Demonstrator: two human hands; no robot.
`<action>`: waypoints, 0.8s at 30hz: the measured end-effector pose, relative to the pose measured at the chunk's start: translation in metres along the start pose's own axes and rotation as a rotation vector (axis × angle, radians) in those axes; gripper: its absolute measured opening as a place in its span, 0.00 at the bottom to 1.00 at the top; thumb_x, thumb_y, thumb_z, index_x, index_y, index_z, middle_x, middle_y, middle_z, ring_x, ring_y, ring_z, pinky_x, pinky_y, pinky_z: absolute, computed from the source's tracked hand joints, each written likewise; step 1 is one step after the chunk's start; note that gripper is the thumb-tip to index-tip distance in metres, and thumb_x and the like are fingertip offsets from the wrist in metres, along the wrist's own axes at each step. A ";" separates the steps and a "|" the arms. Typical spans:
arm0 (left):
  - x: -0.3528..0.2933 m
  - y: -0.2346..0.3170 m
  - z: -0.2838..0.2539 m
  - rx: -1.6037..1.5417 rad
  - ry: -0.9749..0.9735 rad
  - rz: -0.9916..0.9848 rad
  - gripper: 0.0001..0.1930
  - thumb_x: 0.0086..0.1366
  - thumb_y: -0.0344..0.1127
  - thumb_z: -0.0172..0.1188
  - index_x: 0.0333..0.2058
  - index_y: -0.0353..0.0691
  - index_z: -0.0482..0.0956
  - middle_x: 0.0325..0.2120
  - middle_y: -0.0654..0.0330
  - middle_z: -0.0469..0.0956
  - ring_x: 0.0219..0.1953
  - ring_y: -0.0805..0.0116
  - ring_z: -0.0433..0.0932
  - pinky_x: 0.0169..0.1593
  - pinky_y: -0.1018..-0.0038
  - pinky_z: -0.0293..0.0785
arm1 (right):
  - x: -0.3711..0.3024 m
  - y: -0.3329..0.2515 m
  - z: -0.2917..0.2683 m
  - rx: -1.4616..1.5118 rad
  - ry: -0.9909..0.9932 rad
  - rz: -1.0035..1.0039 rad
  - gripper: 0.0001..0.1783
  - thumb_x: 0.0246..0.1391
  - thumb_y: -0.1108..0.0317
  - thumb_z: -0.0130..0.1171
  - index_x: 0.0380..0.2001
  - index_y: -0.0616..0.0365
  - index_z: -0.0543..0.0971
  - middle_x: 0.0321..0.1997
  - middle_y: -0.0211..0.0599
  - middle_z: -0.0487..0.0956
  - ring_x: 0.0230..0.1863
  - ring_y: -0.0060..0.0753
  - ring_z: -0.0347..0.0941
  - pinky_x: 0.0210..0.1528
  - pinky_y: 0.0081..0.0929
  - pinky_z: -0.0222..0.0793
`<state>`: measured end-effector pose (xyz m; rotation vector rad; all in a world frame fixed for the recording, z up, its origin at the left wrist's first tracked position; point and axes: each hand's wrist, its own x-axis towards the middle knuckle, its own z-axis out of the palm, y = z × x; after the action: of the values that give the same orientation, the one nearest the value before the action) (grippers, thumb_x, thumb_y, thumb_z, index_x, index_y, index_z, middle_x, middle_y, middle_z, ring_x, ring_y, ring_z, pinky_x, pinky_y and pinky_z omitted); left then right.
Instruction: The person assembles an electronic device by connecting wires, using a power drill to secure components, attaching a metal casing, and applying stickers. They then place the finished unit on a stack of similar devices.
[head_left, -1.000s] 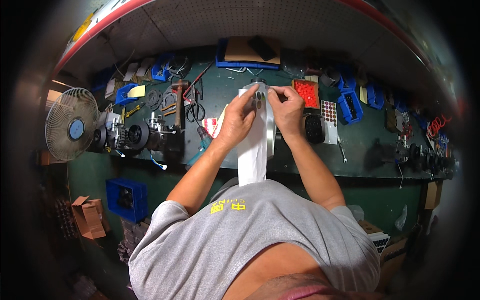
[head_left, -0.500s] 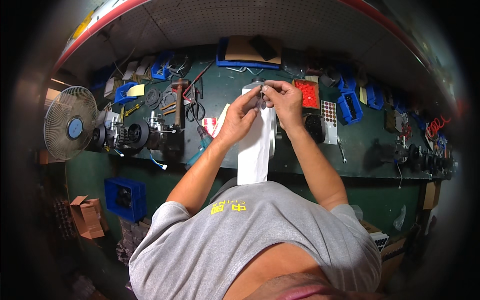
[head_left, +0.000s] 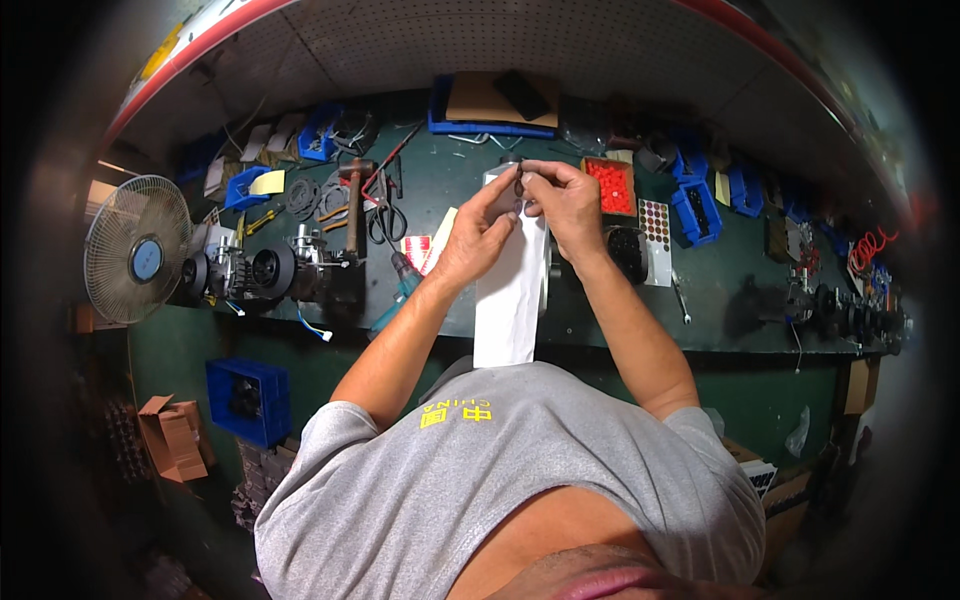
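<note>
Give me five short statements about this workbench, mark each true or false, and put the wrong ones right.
1. The left hand and right hand are both at the far end of the white strip. True.
2. The scissors lie to the right of the white strip. False: the scissors lie to its left.
3. The hammer lies to the left of the scissors. True.
4. The fan stands at the right side. False: the fan is at the left.
5. The sheet of coloured dots lies to the right of the right hand. True.

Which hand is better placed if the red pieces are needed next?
Probably the right hand: it is nearer the red pieces, mostly on their side of the white strip; the left hand is farther left.
</note>
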<state>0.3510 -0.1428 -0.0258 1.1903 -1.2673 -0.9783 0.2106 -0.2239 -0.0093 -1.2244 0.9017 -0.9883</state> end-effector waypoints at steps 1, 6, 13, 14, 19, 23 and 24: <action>0.000 0.001 0.000 -0.004 -0.006 -0.009 0.32 0.66 0.19 0.52 0.69 0.40 0.65 0.59 0.54 0.75 0.58 0.68 0.74 0.60 0.73 0.71 | 0.000 -0.002 0.000 -0.013 0.005 0.014 0.11 0.57 0.75 0.67 0.43 0.65 0.84 0.34 0.33 0.84 0.29 0.16 0.77 0.29 0.13 0.75; 0.002 -0.001 -0.001 0.054 -0.014 0.030 0.33 0.65 0.17 0.51 0.69 0.43 0.65 0.58 0.52 0.74 0.56 0.66 0.76 0.57 0.73 0.74 | 0.009 0.003 -0.003 0.112 -0.008 0.053 0.11 0.56 0.74 0.67 0.42 0.65 0.82 0.33 0.31 0.83 0.29 0.16 0.77 0.28 0.14 0.75; 0.000 -0.011 -0.012 0.145 -0.066 0.016 0.39 0.61 0.11 0.47 0.71 0.45 0.61 0.66 0.54 0.65 0.61 0.65 0.72 0.61 0.69 0.74 | 0.020 0.016 -0.005 0.132 -0.016 0.091 0.17 0.51 0.73 0.70 0.44 0.63 0.78 0.33 0.30 0.83 0.27 0.16 0.76 0.24 0.14 0.68; 0.004 -0.023 -0.017 0.135 -0.056 0.052 0.40 0.61 0.10 0.47 0.71 0.45 0.61 0.68 0.53 0.63 0.63 0.63 0.71 0.62 0.68 0.73 | 0.025 0.018 -0.006 0.104 -0.022 0.131 0.20 0.52 0.75 0.69 0.48 0.64 0.75 0.32 0.30 0.82 0.27 0.14 0.73 0.25 0.12 0.64; 0.026 -0.050 -0.087 0.433 0.253 0.109 0.39 0.62 0.14 0.54 0.71 0.44 0.58 0.66 0.49 0.67 0.60 0.61 0.75 0.63 0.69 0.73 | 0.022 0.057 -0.031 -0.101 0.084 0.208 0.25 0.46 0.76 0.71 0.49 0.69 0.75 0.33 0.35 0.83 0.28 0.20 0.75 0.29 0.19 0.71; 0.019 -0.097 -0.145 0.874 0.414 0.018 0.47 0.57 0.27 0.67 0.73 0.39 0.50 0.62 0.40 0.67 0.63 0.42 0.68 0.67 0.55 0.63 | 0.012 0.117 -0.040 -0.259 0.109 0.255 0.26 0.45 0.79 0.70 0.49 0.73 0.75 0.34 0.41 0.83 0.32 0.26 0.79 0.35 0.23 0.75; 0.013 -0.102 -0.145 0.912 0.440 0.087 0.49 0.57 0.29 0.68 0.73 0.37 0.49 0.63 0.39 0.66 0.63 0.41 0.66 0.68 0.54 0.58 | 0.008 0.124 -0.041 -0.259 0.117 0.262 0.26 0.45 0.79 0.70 0.49 0.73 0.75 0.34 0.41 0.84 0.33 0.27 0.80 0.36 0.23 0.75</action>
<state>0.5049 -0.1571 -0.1134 1.8842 -1.4082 0.0034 0.1891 -0.2365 -0.1375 -1.2326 1.2788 -0.7544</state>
